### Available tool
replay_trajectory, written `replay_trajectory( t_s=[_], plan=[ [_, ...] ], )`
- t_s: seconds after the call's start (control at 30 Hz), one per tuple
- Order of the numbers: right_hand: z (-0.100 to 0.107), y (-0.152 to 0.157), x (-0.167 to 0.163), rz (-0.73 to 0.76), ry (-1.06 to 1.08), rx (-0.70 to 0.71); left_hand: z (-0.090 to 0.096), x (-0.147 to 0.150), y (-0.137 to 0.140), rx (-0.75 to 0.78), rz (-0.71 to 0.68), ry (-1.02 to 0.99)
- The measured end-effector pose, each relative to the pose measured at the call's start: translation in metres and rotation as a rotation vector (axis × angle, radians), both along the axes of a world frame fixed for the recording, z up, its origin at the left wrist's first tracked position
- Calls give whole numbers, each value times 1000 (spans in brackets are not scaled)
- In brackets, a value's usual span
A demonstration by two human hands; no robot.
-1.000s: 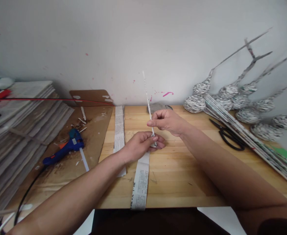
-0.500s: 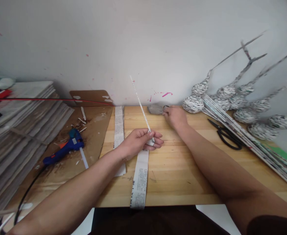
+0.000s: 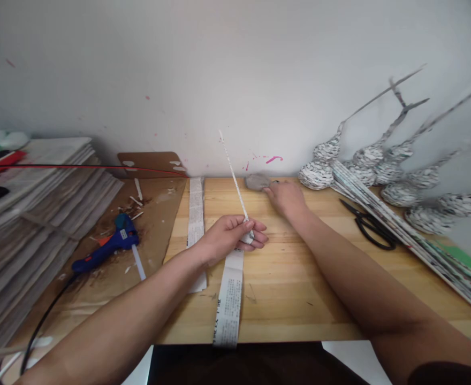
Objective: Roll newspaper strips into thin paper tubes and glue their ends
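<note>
Between the thumb and fingers of my left hand (image 3: pixel 235 235) is a newspaper strip (image 3: pixel 231 299). Its upper part is rolled into a thin paper tube (image 3: pixel 235 179) that points up and away; the flat printed tail hangs down over the front edge of the table. My right hand (image 3: pixel 287 199) reaches to the back of the table, fingers curled at the right edge of a soft-looking grey lump (image 3: pixel 257 182). What the lump is made of I cannot make out. More flat newspaper strips (image 3: pixel 196 208) lie left of my left hand, partly behind its wrist.
On the left, a blue glue gun (image 3: pixel 107 246) lies on stained cardboard (image 3: pixel 155 230), beside stacked newspapers (image 3: pixel 38 214). At right are black scissors (image 3: pixel 374 227), a bundle of paper tubes (image 3: pixel 404 230) and several woven gourd shapes (image 3: pixel 316 175). A wall (image 3: pixel 203 80) rises behind the table.
The fingers of my right hand have come down onto the edge of the grey lump. My left hand keeps its hold on the strip. The view has tilted slightly upward.
</note>
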State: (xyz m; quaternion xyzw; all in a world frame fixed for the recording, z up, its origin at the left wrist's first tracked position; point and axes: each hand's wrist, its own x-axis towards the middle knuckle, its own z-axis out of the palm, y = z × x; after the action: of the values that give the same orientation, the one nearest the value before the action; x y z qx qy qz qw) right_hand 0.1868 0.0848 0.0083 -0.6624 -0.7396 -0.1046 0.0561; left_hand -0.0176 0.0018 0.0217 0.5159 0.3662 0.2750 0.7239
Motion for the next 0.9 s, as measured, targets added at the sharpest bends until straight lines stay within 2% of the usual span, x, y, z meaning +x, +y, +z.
replay_trajectory(
  t_s=[0.3,0.37,0.43,0.53,0.6,0.7,0.77,0.83,0.9],
  plan=[
    [0,0,1,12,88,49,0,-1,1,-10,-19,-4],
    [0,-2,1,51,126,55,-1,-1,1,-9,-21,-5],
    [3,-4,0,94,176,126,-2,-1,2,-4,-22,-1],
    [11,-8,-5,191,353,200,-3,-1,2,3,-28,4],
    [19,-12,-10,275,604,81,-3,-1,2,8,-31,-1],
    [30,-20,-20,376,1069,-356,-3,-2,3,7,-33,-10],
    [36,-26,-25,424,1282,-622,-3,-2,3,5,-32,-16],
    [41,-31,-26,459,1360,-742,-2,-2,3,8,-31,-20],
    [44,-34,-25,489,1344,-774,-2,-2,4,14,-29,-18]
  ],
)
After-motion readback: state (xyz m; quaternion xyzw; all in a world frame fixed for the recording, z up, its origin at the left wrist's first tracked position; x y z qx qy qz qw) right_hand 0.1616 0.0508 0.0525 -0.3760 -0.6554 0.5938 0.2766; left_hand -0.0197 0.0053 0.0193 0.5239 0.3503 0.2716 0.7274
